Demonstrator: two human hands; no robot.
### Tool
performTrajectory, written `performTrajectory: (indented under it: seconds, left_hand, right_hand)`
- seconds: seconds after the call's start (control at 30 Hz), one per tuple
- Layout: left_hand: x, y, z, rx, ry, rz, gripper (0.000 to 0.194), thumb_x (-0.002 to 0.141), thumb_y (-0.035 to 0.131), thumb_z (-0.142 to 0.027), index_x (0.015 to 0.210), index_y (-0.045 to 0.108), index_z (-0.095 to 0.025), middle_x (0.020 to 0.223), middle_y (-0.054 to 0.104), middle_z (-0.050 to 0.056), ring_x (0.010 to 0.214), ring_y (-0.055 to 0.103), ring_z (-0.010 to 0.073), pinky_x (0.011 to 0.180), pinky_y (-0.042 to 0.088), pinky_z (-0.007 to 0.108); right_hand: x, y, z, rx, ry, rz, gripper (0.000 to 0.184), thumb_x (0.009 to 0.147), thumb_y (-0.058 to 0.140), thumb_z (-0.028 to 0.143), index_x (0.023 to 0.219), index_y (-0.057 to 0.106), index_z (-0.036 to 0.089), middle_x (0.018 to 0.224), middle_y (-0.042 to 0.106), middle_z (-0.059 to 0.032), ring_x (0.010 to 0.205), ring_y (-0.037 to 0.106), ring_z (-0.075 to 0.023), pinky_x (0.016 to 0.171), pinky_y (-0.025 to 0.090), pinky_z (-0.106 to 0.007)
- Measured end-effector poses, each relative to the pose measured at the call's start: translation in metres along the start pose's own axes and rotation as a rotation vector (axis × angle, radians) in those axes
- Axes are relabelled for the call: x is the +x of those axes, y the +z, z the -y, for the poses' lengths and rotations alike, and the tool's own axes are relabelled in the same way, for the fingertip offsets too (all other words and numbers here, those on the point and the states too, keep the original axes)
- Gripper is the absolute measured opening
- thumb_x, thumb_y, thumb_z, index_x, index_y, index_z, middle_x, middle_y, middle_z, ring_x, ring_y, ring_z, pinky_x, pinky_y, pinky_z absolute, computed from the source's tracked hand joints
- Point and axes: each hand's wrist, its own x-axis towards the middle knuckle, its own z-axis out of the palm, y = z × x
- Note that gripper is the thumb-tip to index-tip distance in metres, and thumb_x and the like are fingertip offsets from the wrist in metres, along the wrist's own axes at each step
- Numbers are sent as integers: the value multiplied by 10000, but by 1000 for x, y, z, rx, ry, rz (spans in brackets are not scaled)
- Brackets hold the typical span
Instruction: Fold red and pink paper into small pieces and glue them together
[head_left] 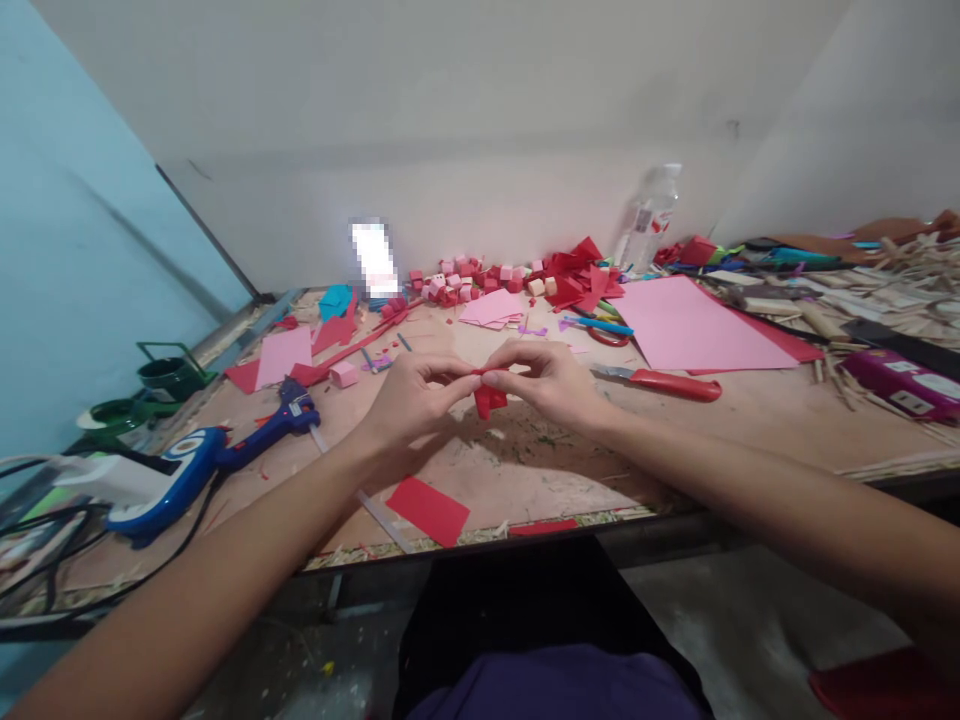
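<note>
Between both hands, above the middle of the table, is a small folded piece of red paper (pixel 490 399). My left hand (pixel 421 392) pinches its upper left edge with thumb and fingertips. On the other side, my right hand (pixel 547 378) grips its upper right edge the same way. The thumbs nearly meet, and part of the paper is hidden behind the fingers. A flat red paper rectangle (pixel 429 510) lies nearer the table's front edge. Beyond the hands sits a heap of small pink and red paper cubes (pixel 469 280), with a single pink cube (pixel 344 374) left of my left hand.
A red-handled knife (pixel 675 384) lies to the right, before large pink sheets (pixel 697 325) and blue scissors (pixel 600 325). Leftward are a blue glue gun (pixel 274 425) and a blue power strip (pixel 169 485) with cables. A bottle (pixel 649 220) and a lit phone (pixel 373 258) stand behind.
</note>
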Motion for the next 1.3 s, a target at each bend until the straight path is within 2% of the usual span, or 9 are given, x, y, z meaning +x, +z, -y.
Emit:
performTrajectory:
  seconds: [0.13,0.3,0.43,0.63,0.9,1.1,1.3]
  left_hand:
    - [0,0,2,5,1,-20,142,846,700,-264,798,806,-184,810,805,54,745,711,194,683,527,277]
    - [-3,4,0,43,1,-61,175,862,673,-243,741,778,-175,788,772,54,743,678,185,696,509,279]
    - [-4,7,-1,-4,-60,-67,177,847,680,-259,729,770,-164,740,742,48,694,647,174,626,500,264]
    - [-2,10,10,-242,-241,59,257,840,706,-385,800,753,-136,730,703,42,576,629,164,503,530,271]
    - [-2,12,16,-190,-244,30,285,876,693,-411,780,736,-146,715,686,37,567,615,158,495,500,261]
    - [1,8,16,-53,-171,98,298,894,664,-398,748,760,-157,660,647,19,621,554,149,576,419,262]
    - [0,13,20,-100,-251,111,347,888,659,-444,697,707,-159,578,558,-9,556,518,139,567,396,271]
  right_hand:
    - [1,-1,0,4,1,-7,158,862,732,318,800,765,176,796,739,-33,726,654,-157,679,524,-288]
    - [0,0,0,-41,61,16,183,869,720,357,807,764,191,849,755,-44,791,670,-182,693,522,-295]
    - [2,0,-2,-57,59,15,186,861,727,361,785,763,195,822,752,-38,783,670,-181,734,528,-311]
    - [5,0,-8,87,144,-83,218,810,767,394,768,744,182,777,732,-33,729,657,-169,704,551,-311]
    - [7,1,-14,172,248,-109,212,767,798,390,765,755,182,782,736,-36,724,660,-164,627,577,-286]
    - [8,0,-15,261,301,-162,210,753,818,381,775,758,181,803,735,-37,731,668,-160,655,585,-296]
    - [9,1,-22,298,350,-207,181,731,828,353,745,754,189,797,736,-46,729,661,-165,662,566,-303]
